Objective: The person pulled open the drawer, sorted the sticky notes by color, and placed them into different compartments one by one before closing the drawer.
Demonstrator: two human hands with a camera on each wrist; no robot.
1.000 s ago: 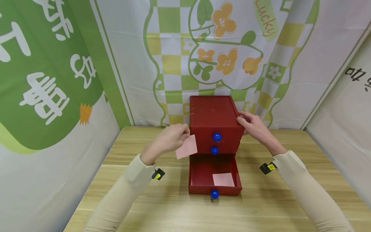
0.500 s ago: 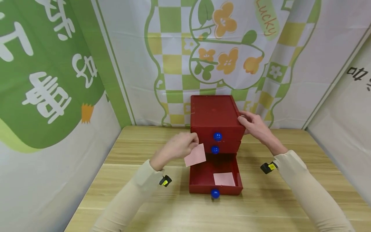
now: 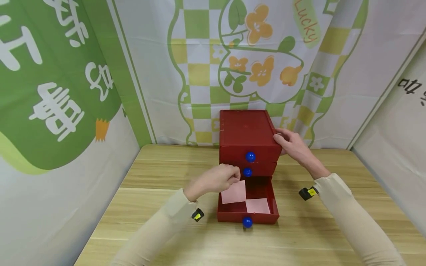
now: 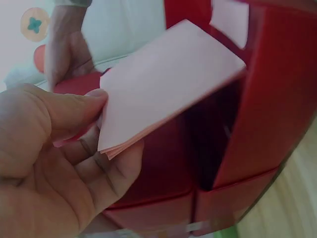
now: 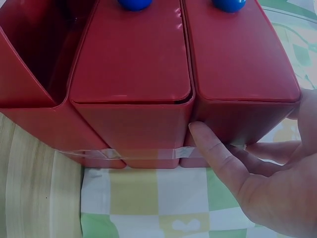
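Note:
My left hand (image 3: pixel 217 179) pinches a thin stack of square pink paper notes (image 3: pixel 234 192) by one edge, over the left part of the pulled-out bottom drawer (image 3: pixel 247 218). In the left wrist view, several layers show at the edge of the notes (image 4: pixel 163 84), with the thumb on one face and fingers behind. Another pink note (image 3: pixel 258 205) lies in the drawer at the front right. My right hand (image 3: pixel 294 146) rests against the upper right side of the red drawer cabinet (image 3: pixel 246 127); its extended fingers touch the side in the right wrist view.
The two upper drawers are closed, with blue round knobs (image 3: pixel 250 157) on their fronts. The cabinet stands on a wooden table (image 3: pixel 166 210) before a patterned cloth backdrop (image 3: pixel 199 74). A green printed cloth (image 3: pixel 66 92) hangs at the left.
My left hand has moved right and down with the pink notes, from beside the cabinet to over the open drawer. The right hand has stayed at the cabinet's side.

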